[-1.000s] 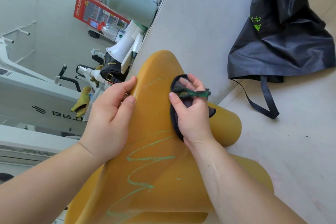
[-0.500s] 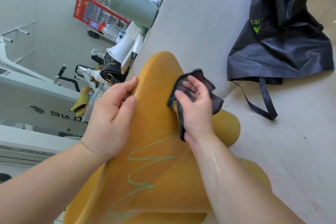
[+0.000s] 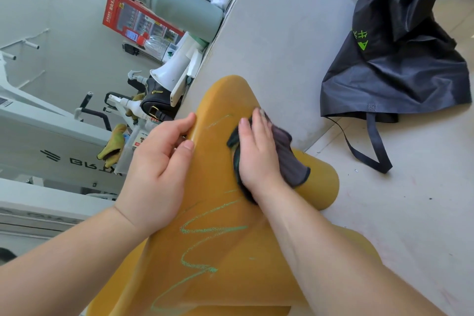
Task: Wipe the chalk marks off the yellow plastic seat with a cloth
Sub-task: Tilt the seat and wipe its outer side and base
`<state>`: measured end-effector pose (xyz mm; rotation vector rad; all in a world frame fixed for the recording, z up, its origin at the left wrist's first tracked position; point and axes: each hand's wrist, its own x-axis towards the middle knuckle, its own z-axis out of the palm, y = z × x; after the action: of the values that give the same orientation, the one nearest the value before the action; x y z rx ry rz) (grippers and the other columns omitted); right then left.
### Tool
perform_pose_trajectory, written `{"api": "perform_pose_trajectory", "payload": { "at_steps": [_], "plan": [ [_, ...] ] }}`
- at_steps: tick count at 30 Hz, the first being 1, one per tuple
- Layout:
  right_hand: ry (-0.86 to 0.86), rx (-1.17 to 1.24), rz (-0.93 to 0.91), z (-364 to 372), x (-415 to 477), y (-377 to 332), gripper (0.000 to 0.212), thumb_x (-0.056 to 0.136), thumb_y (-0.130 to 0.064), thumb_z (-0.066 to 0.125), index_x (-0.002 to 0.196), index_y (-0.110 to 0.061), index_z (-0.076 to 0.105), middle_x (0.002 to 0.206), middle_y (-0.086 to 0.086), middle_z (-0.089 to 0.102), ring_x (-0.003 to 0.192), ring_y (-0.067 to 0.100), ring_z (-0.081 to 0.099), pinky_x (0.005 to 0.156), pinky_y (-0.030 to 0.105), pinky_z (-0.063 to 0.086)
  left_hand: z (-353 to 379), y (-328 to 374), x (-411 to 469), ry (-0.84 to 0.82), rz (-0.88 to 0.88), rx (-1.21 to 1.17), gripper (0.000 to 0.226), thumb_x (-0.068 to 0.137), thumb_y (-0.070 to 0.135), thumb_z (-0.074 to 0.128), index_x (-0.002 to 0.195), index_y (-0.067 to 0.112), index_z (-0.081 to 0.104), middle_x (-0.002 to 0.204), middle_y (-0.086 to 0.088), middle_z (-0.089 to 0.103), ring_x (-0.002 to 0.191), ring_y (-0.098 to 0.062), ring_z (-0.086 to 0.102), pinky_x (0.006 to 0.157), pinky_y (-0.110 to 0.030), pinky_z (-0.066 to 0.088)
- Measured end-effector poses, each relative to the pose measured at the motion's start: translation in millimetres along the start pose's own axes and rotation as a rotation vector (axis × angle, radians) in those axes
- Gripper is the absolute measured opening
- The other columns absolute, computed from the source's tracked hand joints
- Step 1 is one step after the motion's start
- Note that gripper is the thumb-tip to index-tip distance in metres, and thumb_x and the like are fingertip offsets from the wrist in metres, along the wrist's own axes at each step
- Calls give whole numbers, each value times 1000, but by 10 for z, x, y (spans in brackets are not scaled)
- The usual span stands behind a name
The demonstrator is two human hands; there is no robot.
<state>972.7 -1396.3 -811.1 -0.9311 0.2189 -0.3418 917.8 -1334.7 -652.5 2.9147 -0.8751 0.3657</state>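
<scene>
The yellow plastic seat (image 3: 218,177) fills the middle of the head view, tilted away from me. A green chalk zigzag (image 3: 202,244) runs down its near half, and a faint green stroke (image 3: 218,120) shows near its far end. My right hand (image 3: 256,154) lies flat on a dark cloth (image 3: 289,159), pressing it onto the seat's upper right part. The cloth's loose corner hangs over the seat's right edge. My left hand (image 3: 159,169) grips the seat's left edge, thumb on top.
A dark bag (image 3: 395,64) with a strap lies on the pale floor at the right. A grey wall panel (image 3: 269,41) stands just behind the seat. To the left are a grey flask (image 3: 179,5), a white megaphone (image 3: 174,69), spray bottles and yellow gloves (image 3: 112,146).
My right hand has flattened onto the cloth and slid slightly toward the seat's far end. The cloth was bunched in my fingers a second ago. My left hand has stayed put.
</scene>
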Motion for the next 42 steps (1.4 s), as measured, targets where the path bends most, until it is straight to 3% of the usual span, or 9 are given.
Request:
{"api": "perform_pose_trajectory", "payload": {
  "at_steps": [8, 10, 14, 22, 26, 30, 34, 39, 42],
  "plan": [
    [-96, -225, -497, 94, -650, -30, 63, 104, -43, 25, 163, -26, 10, 171, -13, -2, 157, 10, -9, 127, 40, -3, -2, -31, 12, 3, 37, -8, 43, 94, 21, 47, 136, 16, 57, 124, 17, 60, 113, 10, 52, 94, -4, 35],
    [-93, -175, -427, -8, -676, 183, 59, 105, -44, 24, 160, -35, 6, 170, -19, -4, 156, 8, -12, 126, 41, -5, -5, -21, 16, 3, 33, -17, 43, 94, 20, 46, 136, 18, 57, 123, 18, 60, 114, 8, 53, 93, -4, 36],
    [-63, 67, 76, -157, 393, -26, 54, 111, -36, 31, 162, -21, 21, 170, -8, 14, 158, 14, 6, 128, 35, 5, -6, -18, 9, -10, 16, -16, 44, 95, 22, 45, 137, 19, 57, 122, 17, 61, 113, 6, 53, 90, -4, 36],
    [-142, -233, -411, 94, -641, -213, 65, 101, -54, 18, 161, -39, -2, 167, -27, -12, 153, 2, -20, 123, 44, -11, -8, -69, 30, -5, 41, -99, 52, 89, 31, 41, 133, 11, 61, 130, 7, 62, 125, -6, 54, 104, -17, 39],
    [-13, -180, -191, 61, -155, -91, 73, 97, -61, 22, 163, -31, 12, 171, -15, 3, 158, 10, -5, 128, 39, 0, -8, -53, 41, -2, 48, -78, 53, 89, 33, 39, 134, 14, 61, 130, 11, 62, 124, -3, 53, 102, -15, 38],
    [-147, 69, 71, -48, 1026, -319, 62, 107, -44, 38, 162, -18, 25, 170, -5, 19, 157, 15, 11, 128, 38, 8, 9, -58, 64, 9, 11, -89, 46, 92, 20, 42, 134, 17, 60, 127, 16, 61, 120, 4, 52, 97, -8, 36],
    [-188, 4, -44, 31, 973, -491, 56, 109, -38, 36, 160, -16, 28, 169, -4, 20, 157, 13, 9, 127, 32, 3, -7, -83, 71, -1, 10, -71, 47, 91, 16, 42, 135, 20, 60, 126, 18, 60, 119, 4, 52, 97, -7, 35],
    [-167, -235, -243, 22, -188, -401, 68, 98, -53, 20, 162, -35, 8, 168, -25, -1, 156, 5, -9, 122, 36, -5, 9, -112, 91, -14, 47, -54, 46, 91, 14, 44, 134, 17, 60, 127, 13, 60, 121, -2, 53, 101, -13, 37],
    [-161, -155, -238, 21, 201, -528, 61, 104, -47, 28, 162, -29, 17, 169, -18, 7, 157, 11, -3, 126, 33, -3, 9, -84, 87, -10, 67, -63, 45, 91, 10, 44, 133, 15, 59, 125, 13, 60, 117, 2, 53, 98, -10, 36]
  ]
}}
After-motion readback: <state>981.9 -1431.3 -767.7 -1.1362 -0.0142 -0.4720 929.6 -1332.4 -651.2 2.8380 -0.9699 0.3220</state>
